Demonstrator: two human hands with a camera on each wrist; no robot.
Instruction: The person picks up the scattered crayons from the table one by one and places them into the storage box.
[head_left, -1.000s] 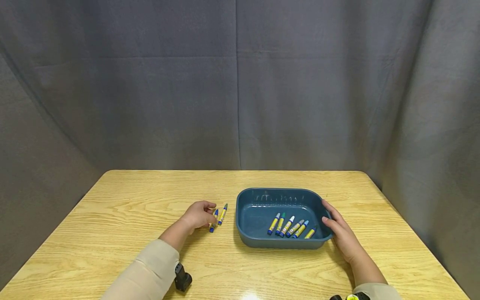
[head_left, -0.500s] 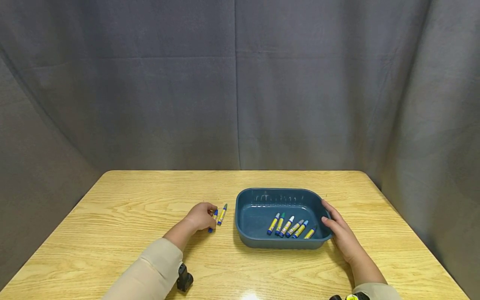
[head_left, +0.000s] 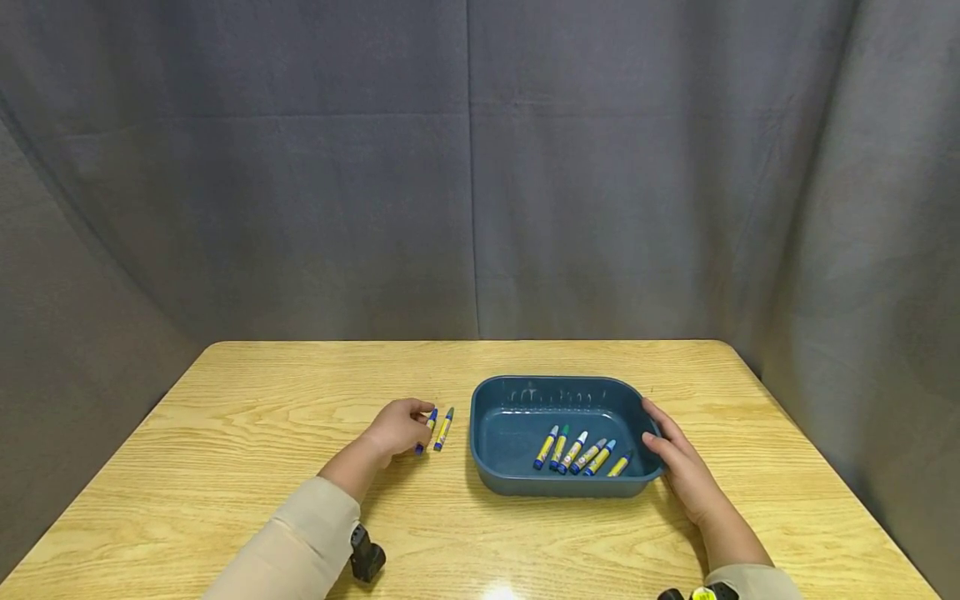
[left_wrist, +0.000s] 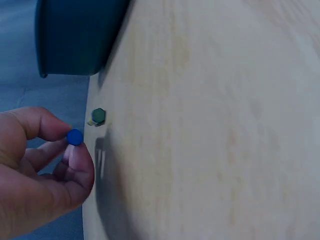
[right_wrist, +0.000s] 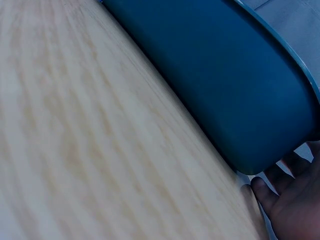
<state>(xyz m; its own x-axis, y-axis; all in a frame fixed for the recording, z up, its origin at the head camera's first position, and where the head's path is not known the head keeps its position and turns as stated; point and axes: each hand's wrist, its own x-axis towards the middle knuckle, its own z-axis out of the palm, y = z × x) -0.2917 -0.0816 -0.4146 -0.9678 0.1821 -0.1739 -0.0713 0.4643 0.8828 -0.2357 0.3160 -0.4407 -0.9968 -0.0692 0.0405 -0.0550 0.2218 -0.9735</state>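
In the head view, my left hand [head_left: 397,427] pinches a blue crayon [head_left: 432,421] with a yellow wrapper at the left of the table. Its round blue end [left_wrist: 75,137] shows between thumb and finger in the left wrist view, just off the tabletop. Beside it lies a dark green crayon [head_left: 444,429], untouched. A dark teal plastic bin [head_left: 555,487] stands to the right, with several crayons [head_left: 574,452] lying side by side in its front right part. My right hand [head_left: 686,471] grips the bin's right end, thumb at the rim; some of its fingers are hidden behind the wall.
The wooden table [head_left: 262,417] ends at a back edge before a grey curtain [head_left: 375,208]. The bin's left wall rises a short way right of the green crayon. A small black camera [head_left: 367,556] sits on the left wrist.
My left hand has closed its pinch on the blue crayon and shifted it slightly up and away from me. My right hand and the bin stay in place.
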